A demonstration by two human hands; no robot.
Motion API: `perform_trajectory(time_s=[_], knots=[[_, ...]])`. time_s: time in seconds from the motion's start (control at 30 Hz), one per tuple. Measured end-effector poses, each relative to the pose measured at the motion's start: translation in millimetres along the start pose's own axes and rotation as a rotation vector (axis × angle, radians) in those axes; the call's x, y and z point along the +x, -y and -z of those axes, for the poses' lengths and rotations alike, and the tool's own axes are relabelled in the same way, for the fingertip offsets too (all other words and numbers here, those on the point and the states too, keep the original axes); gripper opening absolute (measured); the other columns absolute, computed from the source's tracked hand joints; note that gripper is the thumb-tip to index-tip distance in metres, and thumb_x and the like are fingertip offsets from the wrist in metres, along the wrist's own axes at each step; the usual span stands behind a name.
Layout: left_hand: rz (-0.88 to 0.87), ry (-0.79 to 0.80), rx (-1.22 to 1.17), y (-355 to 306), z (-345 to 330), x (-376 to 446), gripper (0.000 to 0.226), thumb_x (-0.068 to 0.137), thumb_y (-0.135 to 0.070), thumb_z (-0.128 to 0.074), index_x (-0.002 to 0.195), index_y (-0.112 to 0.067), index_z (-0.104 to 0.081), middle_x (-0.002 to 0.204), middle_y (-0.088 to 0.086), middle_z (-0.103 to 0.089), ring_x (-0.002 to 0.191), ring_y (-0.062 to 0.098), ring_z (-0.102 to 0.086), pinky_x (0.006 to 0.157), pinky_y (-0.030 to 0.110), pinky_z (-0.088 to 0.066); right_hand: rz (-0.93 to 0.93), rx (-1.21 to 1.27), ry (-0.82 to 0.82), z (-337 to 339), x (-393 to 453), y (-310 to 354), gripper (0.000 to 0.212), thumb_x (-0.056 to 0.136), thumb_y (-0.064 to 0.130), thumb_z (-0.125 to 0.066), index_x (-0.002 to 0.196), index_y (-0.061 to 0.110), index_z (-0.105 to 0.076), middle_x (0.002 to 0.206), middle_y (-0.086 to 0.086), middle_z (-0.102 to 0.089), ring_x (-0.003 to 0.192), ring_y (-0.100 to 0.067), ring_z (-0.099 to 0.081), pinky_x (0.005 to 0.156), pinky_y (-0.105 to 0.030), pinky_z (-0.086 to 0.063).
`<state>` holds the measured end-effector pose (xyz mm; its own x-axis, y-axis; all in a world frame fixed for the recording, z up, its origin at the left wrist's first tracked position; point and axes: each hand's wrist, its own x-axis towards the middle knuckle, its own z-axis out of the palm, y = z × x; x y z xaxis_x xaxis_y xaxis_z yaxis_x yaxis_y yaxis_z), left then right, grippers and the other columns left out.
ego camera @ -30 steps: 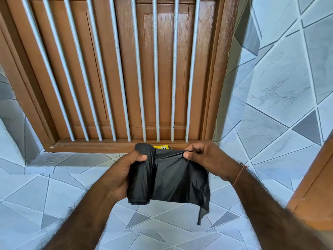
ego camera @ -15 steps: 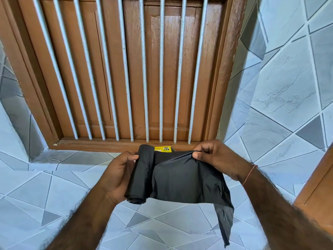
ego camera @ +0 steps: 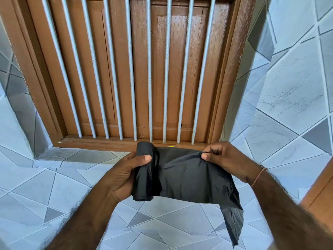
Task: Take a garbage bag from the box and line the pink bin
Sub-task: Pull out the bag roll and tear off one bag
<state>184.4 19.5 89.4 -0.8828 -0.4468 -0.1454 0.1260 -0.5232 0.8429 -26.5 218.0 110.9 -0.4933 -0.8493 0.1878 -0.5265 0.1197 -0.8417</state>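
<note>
Bag roll (ego camera: pixel 146 170) in left hand (ego camera: pixel 124 175) (sheet (ego camera: pixel 194 177) pinched right (ego camera: pixel 225 159)).

No text, brand, number or sign can be read in this view. Just above the top edge of the black garbage bag (ego camera: pixel 189 175), a very small yellow scrap (ego camera: pixel 171 146) shows, but it is too small to tell whether any print stands on it. The bag itself is plain black with no printing on the part that shows.
</note>
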Motion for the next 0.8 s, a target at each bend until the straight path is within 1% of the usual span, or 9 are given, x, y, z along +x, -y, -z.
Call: perform_trajectory(time_s=[0.03,0.1,0.27,0.43,0.53,0.6,0.67,0.73,0.8], knots=[[0.011,-0.007,-0.021,1,2,0,0.058,0.066,-0.014,-0.076,0.122,-0.005,-0.062,0.123,0.02,-0.064,0.107,0.035,-0.063,0.095,0.049,-0.049,-0.007,-0.006,-0.008,2,-1,-2,0.021,0.093,0.017,-0.064,0.075,0.014,-0.073,0.07,0.004,-0.068,0.068,-0.007,-0.06,0.065,-0.02,-0.047],[0.033,-0.014,-0.046,2,4,0,0.052,0.071,-0.016,-0.07,0.121,-0.003,-0.064,0.124,0.021,-0.064,0.107,0.035,-0.062,0.101,0.049,-0.044,-0.011,-0.026,-0.023,4,-2,-5,0.022,0.093,0.017,-0.064,0.073,0.016,-0.073,0.069,0.005,-0.068,0.067,-0.006,-0.06,0.064,-0.019,-0.047],[0.075,-0.049,-0.003,4,1,0,0.05,0.07,-0.023,-0.066,0.117,-0.006,-0.066,0.116,0.019,-0.068,0.1,0.035,-0.064,0.093,0.046,-0.048,-0.05,-0.051,-0.049,4,-2,-13,0.027,0.092,0.013,-0.064,0.065,0.016,-0.067,0.054,0.009,-0.053,0.053,-0.005,-0.046,0.055,-0.017,-0.038],[0.055,-0.013,0.039,3,-8,1,0.037,0.074,-0.025,-0.062,0.105,-0.008,-0.07,0.104,0.016,-0.071,0.089,0.032,-0.067,0.083,0.042,-0.05,-0.165,-0.04,-0.025,-6,-3,-14,0.031,0.094,0.019,-0.057,0.065,0.013,-0.063,0.066,-0.002,-0.052,0.067,-0.013,-0.049,0.067,-0.03,-0.039],[0.064,0.013,0.056,2,-15,2,0.04,0.074,-0.026,-0.058,0.107,-0.007,-0.069,0.102,0.015,-0.071,0.087,0.03,-0.067,0.08,0.04,-0.049,-0.197,0.057,0.019,-16,-4,-13,0.034,0.092,0.04,-0.053,0.073,0.015,-0.066,0.075,-0.002,-0.058,0.078,-0.011,-0.055,0.078,-0.04,-0.046],[0.065,0.023,0.086,2,-20,1,0.044,0.074,-0.027,-0.059,0.111,-0.006,-0.067,0.104,0.016,-0.07,0.09,0.031,-0.065,0.081,0.04,-0.049,-0.202,0.141,0.056,-24,-5,-11,0.054,0.087,0.065,-0.048,0.089,0.017,-0.072,0.087,-0.006,-0.065,0.087,-0.019,-0.061,0.087,-0.038,-0.049],[0.066,0.04,0.135,4,-24,1,0.044,0.074,-0.028,-0.059,0.112,-0.006,-0.067,0.103,0.016,-0.07,0.088,0.029,-0.066,0.078,0.038,-0.05,-0.179,0.229,0.087,-31,-2,-8,0.061,0.08,0.073,-0.047,0.099,0.02,-0.073,0.095,-0.007,-0.07,0.093,-0.022,-0.066,0.089,-0.035,-0.052],[0.068,0.039,0.165,4,-28,1,0.041,0.077,-0.028,-0.056,0.109,-0.006,-0.068,0.099,0.015,-0.071,0.083,0.027,-0.067,0.075,0.036,-0.051,-0.135,0.264,0.128,-37,-1,-3,0.041,0.087,0.057,-0.056,0.092,0.021,-0.074,0.089,0.001,-0.072,0.089,-0.016,-0.067,0.084,-0.03,-0.054],[0.082,0.048,0.156,4,-30,2,0.04,0.081,-0.028,-0.053,0.112,-0.006,-0.068,0.107,0.017,-0.07,0.091,0.031,-0.067,0.085,0.041,-0.052,-0.074,0.265,0.184,-42,-1,6,0.021,0.096,0.027,-0.058,0.08,0.019,-0.07,0.072,0.011,-0.068,0.073,-0.003,-0.062,0.071,-0.018,-0.047]])
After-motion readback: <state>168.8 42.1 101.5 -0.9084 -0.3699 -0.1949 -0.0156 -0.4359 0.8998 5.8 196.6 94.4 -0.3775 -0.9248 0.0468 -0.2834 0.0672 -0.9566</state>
